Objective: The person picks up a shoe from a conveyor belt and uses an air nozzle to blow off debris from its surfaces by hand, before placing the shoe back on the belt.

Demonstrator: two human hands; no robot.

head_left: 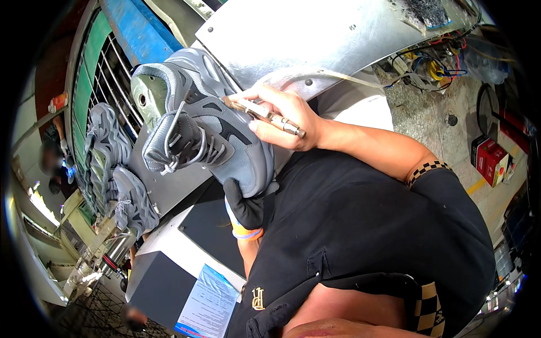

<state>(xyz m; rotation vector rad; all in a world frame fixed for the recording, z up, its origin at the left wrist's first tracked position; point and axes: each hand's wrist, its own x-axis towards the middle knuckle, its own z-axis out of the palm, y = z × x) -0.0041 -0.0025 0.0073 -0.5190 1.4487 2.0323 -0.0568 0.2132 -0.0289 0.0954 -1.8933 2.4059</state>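
- Our right hand [290, 118] is bare, its fingers closed around the slim metal tool [270, 117]; the tool's tip meets the side of the shoe [222, 132].
- Our left hand [246, 209], in a dark glove, is clamped on the toe at the centre of the frame; some of its fingers are hidden.
- The shoe is grey and tilted, left of centre in the frame, with its heel toward the upper left.
- A green last [149, 102] fills it, so we judge it rather heavy and stiff, though the mesh would be soft and easy to mark.
- We would take hold at the toe or the thick sole [267, 163], not by the loose laces [198, 147].
- A clear hose [338, 76] runs from near our right hand toward the upper right.
- More grey shoes [135, 203] stand at the left of the frame.
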